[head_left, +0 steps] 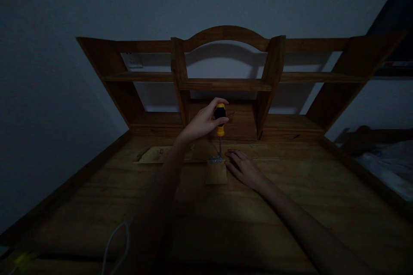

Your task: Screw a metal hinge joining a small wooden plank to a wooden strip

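Note:
My left hand [203, 120] grips the yellow and black handle of a screwdriver [220, 131], which stands upright. Its shaft points down to a small metal hinge [215, 159], and the tip meets the hinge's right side. The hinge joins a small wooden block [216, 174] to a long thin wooden board [258, 152] behind it. Just right of the hinge, my right hand [243, 166] lies with fingers stretched out over the board's edge, holding nothing visible. Whether a screw sits under the tip is too small to tell.
The boards rest on a wooden desktop [129, 206]. At its back stands a wooden shelf unit [226, 84] against the wall. A pale cable loop [126, 240] is at the lower left, near a blurred yellow object [24, 261]. A wall socket [132, 60] shows behind the left shelf.

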{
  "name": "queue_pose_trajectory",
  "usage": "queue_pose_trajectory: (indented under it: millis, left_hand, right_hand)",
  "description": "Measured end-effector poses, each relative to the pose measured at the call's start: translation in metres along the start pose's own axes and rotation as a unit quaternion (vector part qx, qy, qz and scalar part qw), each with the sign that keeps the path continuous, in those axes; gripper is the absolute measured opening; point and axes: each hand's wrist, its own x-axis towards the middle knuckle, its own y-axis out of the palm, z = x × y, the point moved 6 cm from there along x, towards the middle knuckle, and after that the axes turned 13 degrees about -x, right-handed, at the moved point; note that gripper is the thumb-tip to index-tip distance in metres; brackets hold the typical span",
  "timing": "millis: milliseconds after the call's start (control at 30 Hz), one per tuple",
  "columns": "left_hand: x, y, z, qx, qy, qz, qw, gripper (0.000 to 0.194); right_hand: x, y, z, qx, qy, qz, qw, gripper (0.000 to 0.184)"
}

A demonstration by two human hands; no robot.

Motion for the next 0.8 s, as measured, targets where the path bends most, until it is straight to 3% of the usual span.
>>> queue_pose_trajectory:
  millis: [233, 433, 600, 800]
  left_hand:
    - [0.002, -0.007, -0.021, 0.076, 0.062, -0.104, 0.99, 0.053]
    - [-0.002, -0.032, -0.037, 0.111, 0.088, -0.203, 0.969, 0.051]
    - [-0.009, -0.059, -0.045, 0.12, 0.114, -0.267, 0.95, 0.051]
    - [-0.015, -0.078, -0.05, 0.101, 0.131, -0.289, 0.943, 0.05]
  right_hand:
    - [-0.001, -0.001, 0.0, 0.025, 0.012, -0.008, 1.0, 0.033]
    - [0.017, -0.003, -0.003, 0.128, 0.014, -0.019, 0.991, 0.029]
    - [0.044, 0.0, -0.002, 0.12, -0.037, 0.053, 0.991, 0.018]
    - [0.065, 0.001, -0.004, 0.069, -0.044, 0.132, 0.988, 0.014]
